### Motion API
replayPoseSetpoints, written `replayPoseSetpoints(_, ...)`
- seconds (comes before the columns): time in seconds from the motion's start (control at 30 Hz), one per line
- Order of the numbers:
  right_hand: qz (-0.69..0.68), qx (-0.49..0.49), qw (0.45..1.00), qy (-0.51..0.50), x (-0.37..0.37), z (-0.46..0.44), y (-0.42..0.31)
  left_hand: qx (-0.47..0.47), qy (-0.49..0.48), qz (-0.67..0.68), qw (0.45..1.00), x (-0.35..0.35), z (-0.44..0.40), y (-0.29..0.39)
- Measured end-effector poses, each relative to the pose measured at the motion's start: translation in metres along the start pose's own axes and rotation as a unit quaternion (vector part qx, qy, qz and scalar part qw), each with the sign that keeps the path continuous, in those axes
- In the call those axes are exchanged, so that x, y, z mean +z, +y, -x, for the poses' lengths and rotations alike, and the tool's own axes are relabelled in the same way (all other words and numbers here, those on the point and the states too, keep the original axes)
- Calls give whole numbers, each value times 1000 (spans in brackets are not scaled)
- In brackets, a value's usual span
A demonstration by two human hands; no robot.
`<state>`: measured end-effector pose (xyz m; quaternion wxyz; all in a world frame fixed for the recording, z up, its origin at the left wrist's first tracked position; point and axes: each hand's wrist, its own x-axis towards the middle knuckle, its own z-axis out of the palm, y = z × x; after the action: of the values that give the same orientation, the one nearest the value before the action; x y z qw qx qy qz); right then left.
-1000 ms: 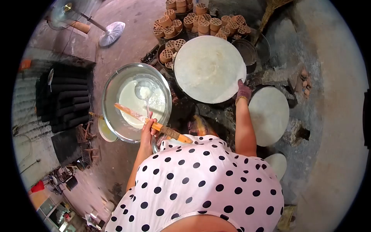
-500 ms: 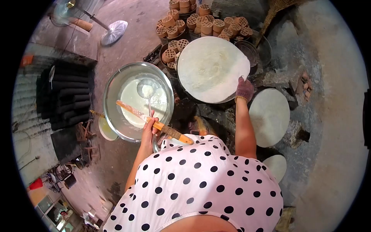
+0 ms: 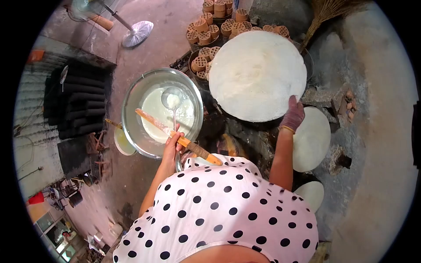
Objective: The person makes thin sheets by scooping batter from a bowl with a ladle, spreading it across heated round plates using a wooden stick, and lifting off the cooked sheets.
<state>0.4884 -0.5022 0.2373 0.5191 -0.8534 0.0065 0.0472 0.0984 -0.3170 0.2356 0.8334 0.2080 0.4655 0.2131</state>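
My left hand (image 3: pixel 172 147) is closed around a metal ladle (image 3: pixel 175 119) and a wooden stick (image 3: pixel 202 152) with a wrapped handle. The ladle's bowl, with some white stuff in it, hangs over a large metal basin (image 3: pixel 128 127) of white batter (image 3: pixel 151 122). The stick's pale end also reaches over the basin. My right hand (image 3: pixel 293 116), in a purple glove, grips the near right edge of a large round white disc (image 3: pixel 258 74). I cannot tell whether this is a pan or a flat sheet. The fingers partly overlap its rim.
Two more pale round discs (image 3: pixel 312 140) lie lower on the right. Pierced clay cylinders (image 3: pixel 204 35) fill tubs behind. A broom (image 3: pixel 318 22) leans at the back, a fan base (image 3: pixel 138 34) stands back left, and black cylinders (image 3: pixel 83 103) are stacked at left.
The large disc has shifted right and looks larger and rounder, with my right hand moving right along with it. My left hand keeps its hold on the ladle and stick.
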Motion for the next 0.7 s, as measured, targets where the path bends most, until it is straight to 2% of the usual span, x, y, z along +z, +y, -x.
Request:
replayPoseSetpoints(0.03,-16,116,993,-30,-12,4,-21,0,-4,-6,1000,1,2,1)
replayPoseSetpoints(0.1,-44,79,992,-82,1,2,66,-3,-19,-21,1000,0,4,3)
replayPoseSetpoints(0.13,-215,89,971,-58,14,28,83,-3,-37,-33,999,0,4,5)
replayPoseSetpoints(0.17,-272,170,945,-69,18,45,100,-4,-56,-48,997,-1,5,7)
replayPoseSetpoints(0.2,-157,177,968,-84,16,69,93,-9,-67,-62,996,1,6,9)
replayPoseSetpoints(0.23,-327,244,912,-47,29,86,115,3,-78,-95,992,6,10,11)
replayPoseSetpoints(0.3,-315,209,926,-4,26,128,147,11,-117,-148,982,14,20,13)
replayPoseSetpoints(0.4,-409,198,889,59,-51,245,99,-15,-175,-267,948,14,34,-1)
replayPoseSetpoints(0.43,-415,238,875,77,-81,286,97,-35,-197,-280,939,10,39,-8)
replayPoseSetpoints(0.5,-492,203,835,143,-133,369,116,-59,-269,-329,903,8,52,-21)
replayPoseSetpoints(0.53,-492,195,824,202,-160,411,144,-79,-298,-349,885,9,64,-32)
replayPoseSetpoints(0.6,-546,156,767,297,-189,512,215,-127,-364,-356,851,11,79,-43)
replayPoseSetpoints(0.63,-362,154,866,308,-202,586,229,-147,-386,-383,826,9,96,-44)
replayPoseSetpoints(0.67,-156,163,918,327,-215,661,242,-190,-428,-394,791,6,108,-45)
replayPoseSetpoints(0.7,-218,185,883,372,-212,727,242,-226,-455,-395,765,2,122,-44)
